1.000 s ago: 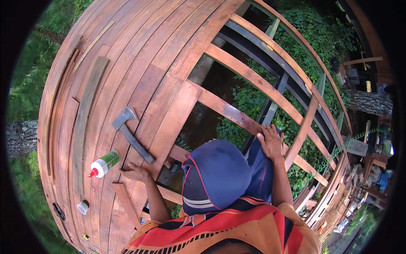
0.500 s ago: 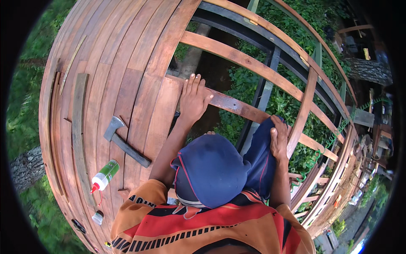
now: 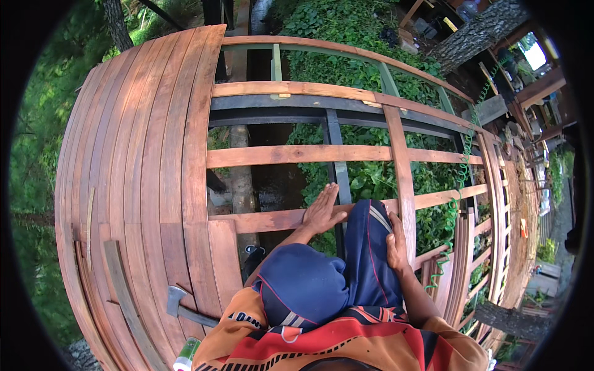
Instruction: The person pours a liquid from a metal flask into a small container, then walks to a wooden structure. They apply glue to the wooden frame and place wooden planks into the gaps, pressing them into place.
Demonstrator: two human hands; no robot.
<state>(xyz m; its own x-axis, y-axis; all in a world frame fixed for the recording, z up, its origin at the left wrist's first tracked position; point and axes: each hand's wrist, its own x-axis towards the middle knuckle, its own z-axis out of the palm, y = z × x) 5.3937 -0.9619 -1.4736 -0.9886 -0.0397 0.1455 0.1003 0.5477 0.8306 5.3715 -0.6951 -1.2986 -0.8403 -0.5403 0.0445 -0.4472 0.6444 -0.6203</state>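
My left hand (image 3: 322, 209) is flat with fingers stretched out and holds nothing. It is over the wooden joist (image 3: 272, 221) just left of my raised knee; whether it presses on the wood I cannot tell. My right hand (image 3: 396, 242) lies against the outer side of that knee, on the dark blue trousers (image 3: 371, 260), its fingers straight and empty. Beside it a wooden crosspiece (image 3: 399, 154) runs away from me across the joists. To the left, a hatchet (image 3: 179, 303) lies on the reddish deck boards (image 3: 145, 185), its handle partly behind my sleeve.
Gaps between joists and a dark beam (image 3: 272, 116) drop to plants and ground below. A green coiled hose (image 3: 459, 204) hangs over the frame at right. Loose wood strips (image 3: 127, 290) and a partly hidden green-and-white bottle (image 3: 187, 353) lie on the deck at left.
My left hand has moved right along the joist, away from the deck boards and closer to my knee. My right hand stays at the knee. The view has tilted up and turned.
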